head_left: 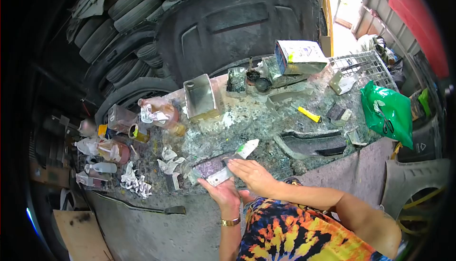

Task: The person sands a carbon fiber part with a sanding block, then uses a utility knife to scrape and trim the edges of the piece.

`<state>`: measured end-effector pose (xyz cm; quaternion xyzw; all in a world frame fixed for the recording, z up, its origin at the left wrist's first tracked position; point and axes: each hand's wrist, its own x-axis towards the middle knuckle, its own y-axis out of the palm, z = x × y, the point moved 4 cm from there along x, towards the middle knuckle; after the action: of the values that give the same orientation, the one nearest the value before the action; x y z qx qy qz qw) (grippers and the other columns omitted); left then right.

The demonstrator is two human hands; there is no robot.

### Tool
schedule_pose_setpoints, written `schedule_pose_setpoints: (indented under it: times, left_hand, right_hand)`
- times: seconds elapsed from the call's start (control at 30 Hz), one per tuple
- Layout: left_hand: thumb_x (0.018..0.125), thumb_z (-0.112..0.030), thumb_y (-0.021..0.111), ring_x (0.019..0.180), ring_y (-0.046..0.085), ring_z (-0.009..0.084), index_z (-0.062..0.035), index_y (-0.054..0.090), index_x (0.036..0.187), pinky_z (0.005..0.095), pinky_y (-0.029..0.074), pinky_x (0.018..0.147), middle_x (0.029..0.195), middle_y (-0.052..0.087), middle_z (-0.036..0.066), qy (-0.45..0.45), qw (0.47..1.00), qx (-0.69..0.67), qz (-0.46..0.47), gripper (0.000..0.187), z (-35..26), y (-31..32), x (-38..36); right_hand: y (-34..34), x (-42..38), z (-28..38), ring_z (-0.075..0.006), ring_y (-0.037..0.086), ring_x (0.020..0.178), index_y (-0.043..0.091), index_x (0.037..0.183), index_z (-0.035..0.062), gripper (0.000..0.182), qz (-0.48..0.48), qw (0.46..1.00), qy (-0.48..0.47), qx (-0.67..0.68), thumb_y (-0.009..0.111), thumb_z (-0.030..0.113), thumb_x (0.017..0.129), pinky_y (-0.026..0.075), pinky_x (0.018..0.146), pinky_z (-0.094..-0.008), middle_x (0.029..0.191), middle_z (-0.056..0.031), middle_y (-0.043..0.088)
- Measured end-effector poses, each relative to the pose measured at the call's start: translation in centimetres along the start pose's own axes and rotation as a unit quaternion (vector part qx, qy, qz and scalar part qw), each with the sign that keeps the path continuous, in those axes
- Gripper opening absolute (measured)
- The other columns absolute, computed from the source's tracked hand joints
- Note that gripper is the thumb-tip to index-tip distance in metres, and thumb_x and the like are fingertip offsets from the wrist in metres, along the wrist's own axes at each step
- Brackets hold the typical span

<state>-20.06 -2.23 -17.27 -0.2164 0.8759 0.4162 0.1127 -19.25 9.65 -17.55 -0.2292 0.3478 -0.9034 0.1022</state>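
Observation:
My left hand, with a gold watch at the wrist, supports a flat rectangular piece from below. This piece has a bright metallic strip on its near side and a dark, speckled purple-grey face behind it. My right hand lies over its right end, fingers pressed together around a small dark pad that is mostly covered. Just beyond the fingers is a white spatula-like blade with a green smear. Crumpled white paper sits left of my hands on the stained worktable.
An open metal tin and a carton stand at the back. Bottles crowd the left end. A yellow-handled tool, a black curved trim part and a green bag with scissors are on the right.

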Motion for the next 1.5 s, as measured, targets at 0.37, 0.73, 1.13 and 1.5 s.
schedule_pose_setpoints:
  times: [0.37,0.73,1.13,1.5]
  left_hand:
    - [0.099,-0.064,0.032,0.142,0.033,0.0365,-0.0057,0.021,0.153,0.0555,0.032,0.114,0.155,0.031,0.017,0.014,0.999,-0.005,0.052,0.080,-0.4,-1.0,1.0]
    - [0.099,-0.066,0.032,0.141,0.035,0.0347,-0.0068,0.021,0.153,0.0544,0.032,0.114,0.155,0.031,0.016,0.010,0.997,0.029,0.074,0.081,0.5,-1.2,1.2]
    - [0.099,-0.065,0.032,0.142,0.033,0.0351,-0.0044,0.020,0.153,0.0549,0.028,0.116,0.155,0.030,0.018,0.012,0.997,0.024,0.073,0.083,0.5,-0.5,1.2]
    - [0.099,-0.065,0.033,0.142,0.032,0.0369,-0.0034,0.019,0.153,0.0571,0.030,0.115,0.155,0.030,0.019,0.011,0.997,0.033,0.076,0.083,0.1,-0.9,1.5]
  right_hand:
    - [-4.8,0.8,-4.4,-0.0334,0.049,0.133,0.049,0.138,-0.0012,0.059,-0.043,0.994,0.028,-0.096,0.054,-0.004,0.079,0.040,0.109,-0.0424,0.142,-0.0192,0.051]
    - [0.4,0.6,-2.6,-0.0327,0.045,0.137,0.046,0.141,-0.0005,0.060,0.016,0.998,-0.013,-0.059,0.052,-0.002,0.081,0.037,0.112,-0.0428,0.148,-0.0183,0.045]
    - [-0.1,0.0,-2.5,-0.0314,0.042,0.138,0.044,0.141,-0.0029,0.059,0.029,0.997,-0.015,-0.077,0.051,0.009,0.084,0.036,0.112,-0.0422,0.147,-0.0176,0.047]
    - [-1.8,3.2,-5.7,-0.0296,0.044,0.136,0.050,0.139,0.0005,0.058,-0.021,0.994,0.008,-0.106,0.052,0.000,0.081,0.036,0.112,-0.0415,0.146,-0.0140,0.049]
